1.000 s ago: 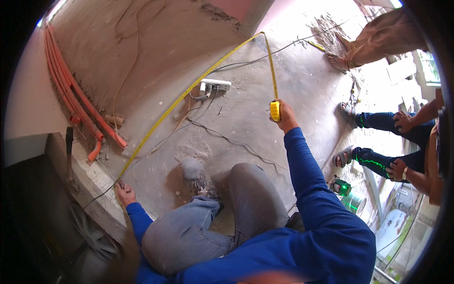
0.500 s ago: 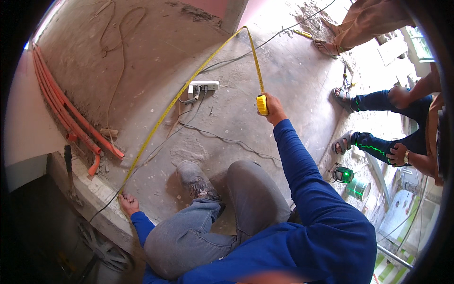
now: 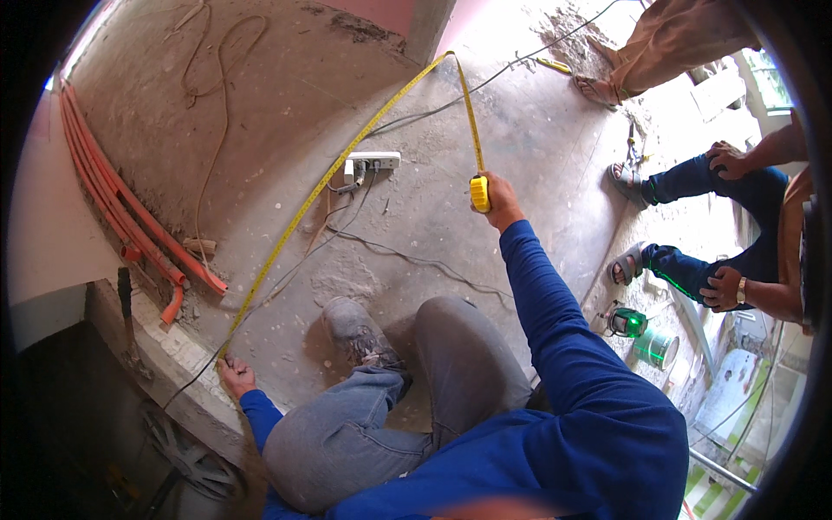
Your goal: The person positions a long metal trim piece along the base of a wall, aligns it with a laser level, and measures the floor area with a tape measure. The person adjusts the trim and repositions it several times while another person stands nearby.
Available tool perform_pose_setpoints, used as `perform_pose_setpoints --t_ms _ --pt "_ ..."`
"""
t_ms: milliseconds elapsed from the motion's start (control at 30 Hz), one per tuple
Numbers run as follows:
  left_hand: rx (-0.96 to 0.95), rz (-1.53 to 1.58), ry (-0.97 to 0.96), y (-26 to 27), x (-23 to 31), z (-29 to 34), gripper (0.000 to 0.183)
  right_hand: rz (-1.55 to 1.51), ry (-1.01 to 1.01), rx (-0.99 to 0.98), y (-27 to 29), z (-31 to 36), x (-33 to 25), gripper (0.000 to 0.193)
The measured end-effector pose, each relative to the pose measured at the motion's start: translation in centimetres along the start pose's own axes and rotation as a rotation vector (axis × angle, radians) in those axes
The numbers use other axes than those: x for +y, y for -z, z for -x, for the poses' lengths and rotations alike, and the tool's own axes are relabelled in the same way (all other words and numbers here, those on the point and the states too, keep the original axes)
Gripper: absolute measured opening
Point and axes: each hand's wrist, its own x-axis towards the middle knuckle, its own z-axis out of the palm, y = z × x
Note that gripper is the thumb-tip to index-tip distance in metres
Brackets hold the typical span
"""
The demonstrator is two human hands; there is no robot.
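A yellow tape measure (image 3: 479, 193) is in my right hand (image 3: 502, 202), which is closed around its case. From the case the yellow blade (image 3: 297, 216) rises to a bend near the wall corner, then slopes back down to the lower left. My left hand (image 3: 237, 375) pinches the blade's far end beside the step edge, the fingers closed. Below the blade's middle lies a white power strip (image 3: 378, 159) with plugs in it. A thin dark cable (image 3: 280, 284) runs from it past my left hand.
Orange pipes (image 3: 137, 214) lie along the left wall. At the lower left, a concrete ledge (image 3: 186, 358) drops to a dark lower area with a grey wheel-like object (image 3: 191, 457). A green-lit laser level (image 3: 627, 322) stands beside a can (image 3: 656, 348). Two people are on the right, one seated.
The seated person's upper hand has shifted up onto the knee. My hands and the stretched tape stay almost where they were.
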Motion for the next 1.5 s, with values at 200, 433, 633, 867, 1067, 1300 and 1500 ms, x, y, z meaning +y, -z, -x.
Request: perform_pose_setpoints --t_ms 200,433,633,867,1067,1300,1500 --pt "0.01 0.037 -0.003 -0.3 -0.2 0.4 0.032 -0.067 -0.008 -0.033 0.2 -1.0 0.7 0.026" --pt "-0.014 0.004 -0.023 -1.0 -0.4 1.3 0.029 -0.086 -0.024 -0.111 0.7 -2.8 1.8 0.027" --pt "-0.06 0.013 -0.015 -0.5 -0.4 1.1 0.03 0.062 0.128 -0.038 -0.4 -2.9 2.3 0.027" --pt "-0.098 0.021 -0.007 0.7 -0.2 0.0 0.029 -0.117 -0.036 -0.048 -1.1 -2.4 1.6 0.028" --pt "-0.073 0.036 -0.001 0.8 -0.3 -0.2 0.029 -0.116 -0.033 -0.034 -1.4 -2.6 1.6 0.028" --pt "-0.063 0.069 0.013 1.1 -0.3 -0.6 0.032 -0.122 -0.02 -0.09 -0.7 -4.2 2.5 0.026" --pt "-0.111 0.04 -0.004 1.3 -0.3 -0.9 0.032 -0.164 -0.067 -0.115 -0.7 -4.0 2.7 0.024"
